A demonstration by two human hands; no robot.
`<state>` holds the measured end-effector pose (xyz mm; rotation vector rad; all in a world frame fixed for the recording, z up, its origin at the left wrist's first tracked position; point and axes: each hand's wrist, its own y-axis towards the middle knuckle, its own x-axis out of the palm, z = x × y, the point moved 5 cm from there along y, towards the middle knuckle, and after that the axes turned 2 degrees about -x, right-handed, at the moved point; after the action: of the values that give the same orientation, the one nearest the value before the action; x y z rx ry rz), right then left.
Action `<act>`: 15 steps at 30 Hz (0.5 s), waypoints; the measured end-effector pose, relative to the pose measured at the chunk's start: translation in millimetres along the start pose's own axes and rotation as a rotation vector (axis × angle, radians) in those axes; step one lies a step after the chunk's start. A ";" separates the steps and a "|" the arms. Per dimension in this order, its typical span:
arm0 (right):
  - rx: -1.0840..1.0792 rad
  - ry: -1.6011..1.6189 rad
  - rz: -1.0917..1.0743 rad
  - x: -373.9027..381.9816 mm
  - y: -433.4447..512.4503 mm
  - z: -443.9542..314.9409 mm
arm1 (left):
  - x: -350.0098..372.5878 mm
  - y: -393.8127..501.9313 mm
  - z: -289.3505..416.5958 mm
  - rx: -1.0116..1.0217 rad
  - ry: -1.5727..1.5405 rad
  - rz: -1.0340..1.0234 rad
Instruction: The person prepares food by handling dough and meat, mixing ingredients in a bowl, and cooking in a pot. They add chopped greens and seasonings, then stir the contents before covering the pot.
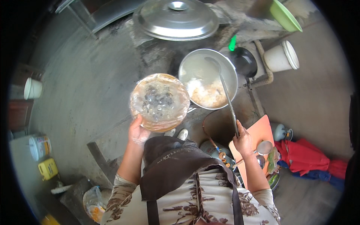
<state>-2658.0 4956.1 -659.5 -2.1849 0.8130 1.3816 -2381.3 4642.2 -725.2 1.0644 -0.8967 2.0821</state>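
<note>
My left hand [138, 132] grips the near rim of a round bowl [159, 102] lined with clear plastic film. Dark pieces in liquid lie in its middle. The bowl is beside the left edge of a large metal pot [235, 81]. Pale, cloudy liquid fills the pot, with a whitish and tan patch at the near side. In my right hand [242, 140] is the handle of a long metal ladle [228, 102]. It slants over the pot's near rim, and its head shows dimly in the liquid at the far side.
Beyond the pot rests a big domed metal lid [180, 24]. A black wok [245, 62] and a white bucket [278, 57] are to its right. An orange board [260, 128] with a strainer [264, 147] lies right of me, near a gas cylinder [215, 152] with a hose.
</note>
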 end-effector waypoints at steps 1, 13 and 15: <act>0.020 -0.009 -0.034 8.4 3.0 -2.3 | -8.4 -6.9 3.7 0.020 0.001 0.024; -0.596 0.124 0.224 -105.2 226.1 -234.0 | -56.8 -90.8 45.2 0.171 -0.048 0.156; -0.647 0.099 0.365 -102.7 307.1 -280.6 | -61.4 -104.5 47.9 0.181 -0.063 0.208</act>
<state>-2714.5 4578.9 -464.3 -2.6944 0.9279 1.9410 -2251.3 4650.7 -726.5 1.1783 -0.8948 2.3504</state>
